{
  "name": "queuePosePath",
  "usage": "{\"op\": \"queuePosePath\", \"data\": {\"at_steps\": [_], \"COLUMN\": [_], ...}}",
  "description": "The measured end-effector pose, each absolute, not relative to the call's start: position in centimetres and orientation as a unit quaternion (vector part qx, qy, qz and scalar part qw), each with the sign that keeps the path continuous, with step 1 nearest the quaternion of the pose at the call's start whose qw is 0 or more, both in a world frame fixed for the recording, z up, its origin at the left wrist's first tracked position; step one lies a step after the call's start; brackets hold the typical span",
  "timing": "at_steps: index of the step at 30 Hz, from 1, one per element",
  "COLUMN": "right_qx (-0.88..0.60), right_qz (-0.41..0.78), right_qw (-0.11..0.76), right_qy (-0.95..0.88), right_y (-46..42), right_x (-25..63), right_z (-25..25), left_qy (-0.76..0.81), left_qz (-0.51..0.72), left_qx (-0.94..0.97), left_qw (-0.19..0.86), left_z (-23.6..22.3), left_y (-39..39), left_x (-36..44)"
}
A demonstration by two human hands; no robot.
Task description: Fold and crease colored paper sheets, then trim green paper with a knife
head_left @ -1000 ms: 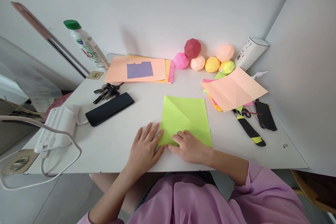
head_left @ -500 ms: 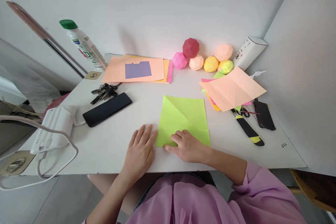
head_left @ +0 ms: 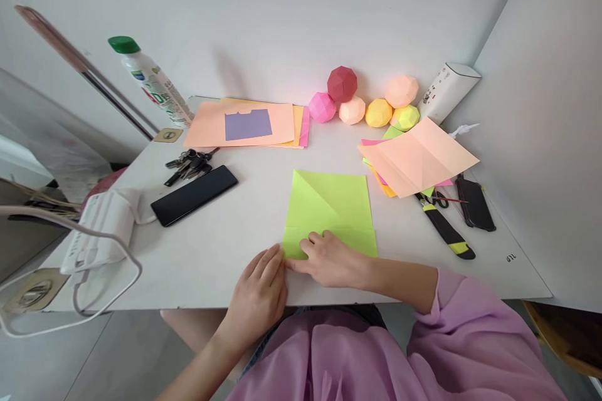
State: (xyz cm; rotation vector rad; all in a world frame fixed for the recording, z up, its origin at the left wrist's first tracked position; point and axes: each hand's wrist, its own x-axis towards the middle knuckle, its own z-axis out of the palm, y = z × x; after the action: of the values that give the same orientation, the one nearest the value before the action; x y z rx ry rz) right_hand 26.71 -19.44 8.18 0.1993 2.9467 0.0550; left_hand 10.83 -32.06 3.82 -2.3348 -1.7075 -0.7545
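A square sheet of light green paper (head_left: 324,200) lies on the white table in front of me. It has a diagonal crease, and a straight line runs across its lower part. At its lower left corner my left hand (head_left: 261,285) has its fingers pressed together on the paper; the thumb is hidden. My right hand (head_left: 332,260) rests on the lower part of the sheet with its fingers curled. Its thumb points left along the near edge and meets the left fingertips at the corner.
Left are a black phone (head_left: 195,195), keys (head_left: 190,163), a white power strip (head_left: 101,232) and a bottle (head_left: 155,84). Stacked paper (head_left: 207,125) and several faceted paper balls (head_left: 342,84) sit at the back. Right are creased papers (head_left: 418,160), a utility knife (head_left: 444,229) and scissors (head_left: 439,200).
My left hand has moved right to the paper's corner, and its spread fingers have come together. My right thumb has slid left to that corner. The line now shows at the sheet's left side too.
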Motion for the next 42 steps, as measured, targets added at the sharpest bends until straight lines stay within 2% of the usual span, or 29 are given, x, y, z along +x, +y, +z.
{"op": "queuePosePath", "data": {"at_steps": [7, 19, 27, 33, 36, 39, 42], "right_qx": [0.077, 0.163, 0.207, 0.258, 0.282, 0.332, 0.354], "right_qz": [0.019, 0.007, 0.034, -0.014, -0.138, -0.259, -0.247], "right_qw": [0.095, 0.139, 0.119, 0.119, 0.081, -0.018, -0.114], "right_qy": [0.992, 0.977, 0.971, 0.959, 0.946, 0.907, 0.895], "right_y": [-19.7, -19.8, -20.3, -20.2, -19.5, -18.6, -17.8], "right_x": [29.1, 38.0, 42.9, 44.8, 45.0, 44.6, 43.0], "right_z": [8.5, 8.7, 9.0, 9.4, 9.6, 9.1, 8.0], "left_qy": [-0.578, -0.562, -0.560, -0.539, -0.539, -0.546, -0.551], "left_qz": [-0.225, -0.230, -0.220, -0.215, -0.224, -0.238, -0.253], "left_qx": [-0.776, -0.787, -0.795, -0.808, -0.803, -0.795, -0.791], "left_qw": [0.117, 0.110, 0.077, 0.105, 0.122, 0.115, 0.086], "left_z": [4.0, 4.5, 4.6, 4.0, 3.9, 3.9, 4.0], "left_y": [-32.0, -32.0, -32.1, -31.9, -31.6, -31.3, -31.0], "left_x": [11.3, 11.0, 10.2, 9.8, 10.2, 11.0, 11.3]}}
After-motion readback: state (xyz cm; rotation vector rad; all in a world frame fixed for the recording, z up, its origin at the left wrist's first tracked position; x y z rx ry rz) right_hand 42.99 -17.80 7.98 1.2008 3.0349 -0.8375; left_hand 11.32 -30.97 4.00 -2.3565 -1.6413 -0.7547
